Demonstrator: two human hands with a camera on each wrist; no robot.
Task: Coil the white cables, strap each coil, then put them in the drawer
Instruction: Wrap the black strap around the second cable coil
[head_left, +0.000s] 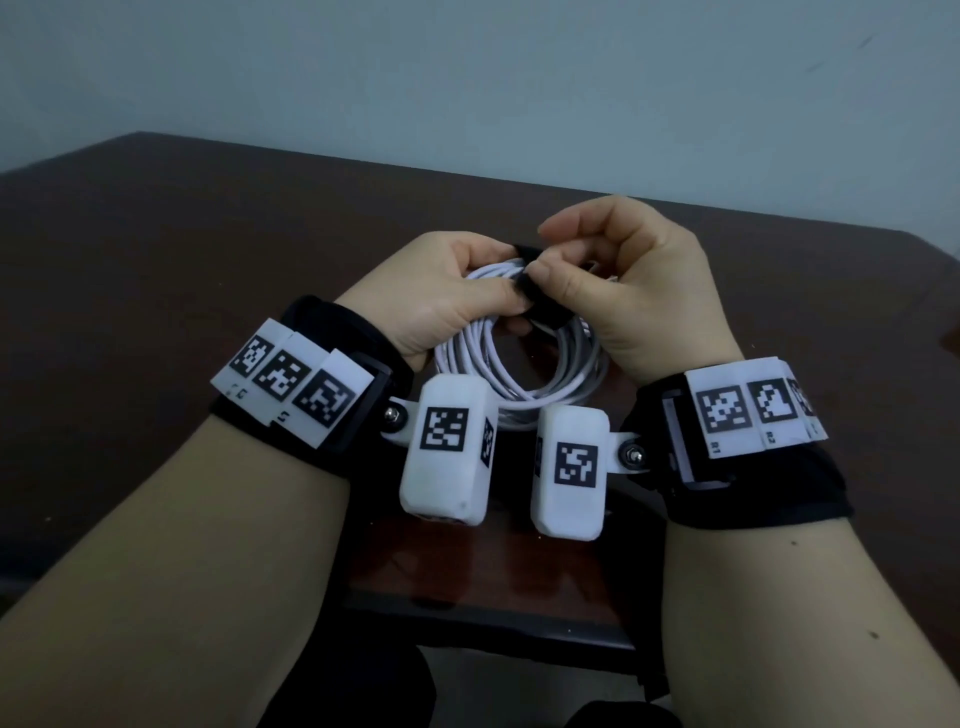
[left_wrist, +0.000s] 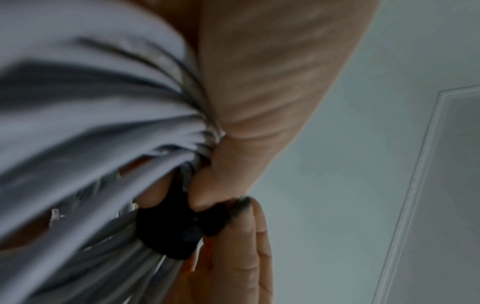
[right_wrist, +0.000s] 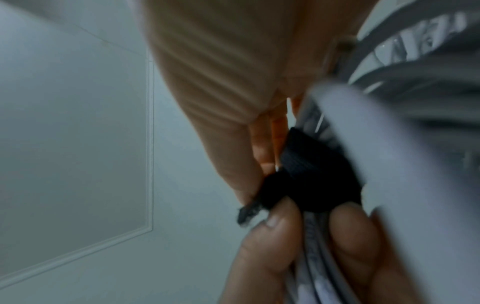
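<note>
A coil of white cable (head_left: 519, 387) is held up over the dark table between both hands. A black strap (head_left: 545, 316) wraps the coil's top. My left hand (head_left: 498, 283) grips the coil on its left side, with its thumb pressing on the strap. My right hand (head_left: 545, 252) pinches the strap's loose end between thumb and fingers. In the left wrist view the cable strands (left_wrist: 91, 123) bunch into the strap (left_wrist: 171, 232). In the right wrist view the strap (right_wrist: 311, 181) shows a frayed tip (right_wrist: 246, 212) caught between fingers of both hands. No drawer is in view.
The dark brown table (head_left: 208, 260) spreads out under the hands, its near edge (head_left: 493, 631) below my wrists. A grey wall (head_left: 467, 78) stands behind it. No other cable shows.
</note>
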